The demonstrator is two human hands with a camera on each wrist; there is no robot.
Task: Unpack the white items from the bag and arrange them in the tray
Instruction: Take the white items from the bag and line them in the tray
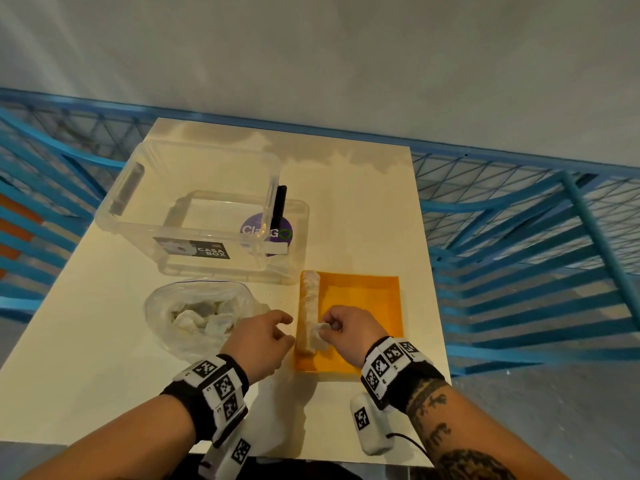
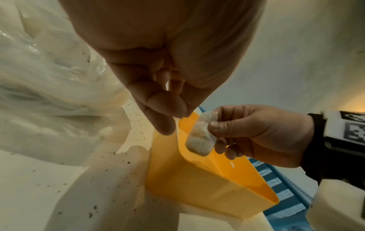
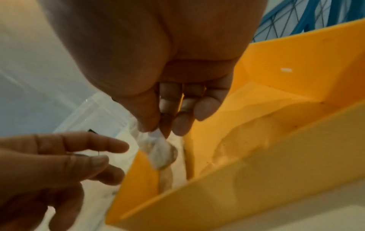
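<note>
A yellow tray (image 1: pixel 367 306) lies on the cream table, with a row of white packets (image 1: pixel 309 299) lined up along its left wall. My right hand (image 1: pixel 330 325) pinches one white packet (image 1: pixel 318 331) by its top edge between thumb and forefinger, and it hangs over the near end of that row. The same packet (image 2: pixel 200 137) shows in the left wrist view and again (image 3: pixel 162 153) in the right wrist view. My left hand (image 1: pixel 285 329) hovers just left of the tray, fingers loosely curled and holding nothing. A clear plastic bag (image 1: pixel 197 317) with more white packets lies to its left.
A clear plastic storage box (image 1: pixel 156 188) stands behind the bag, resting partly on its lid, with a black clip on its right side. Dark crumbs dot the table (image 2: pixel 118 179) beside the tray. Blue metal railings (image 1: pixel 519 237) surround the table.
</note>
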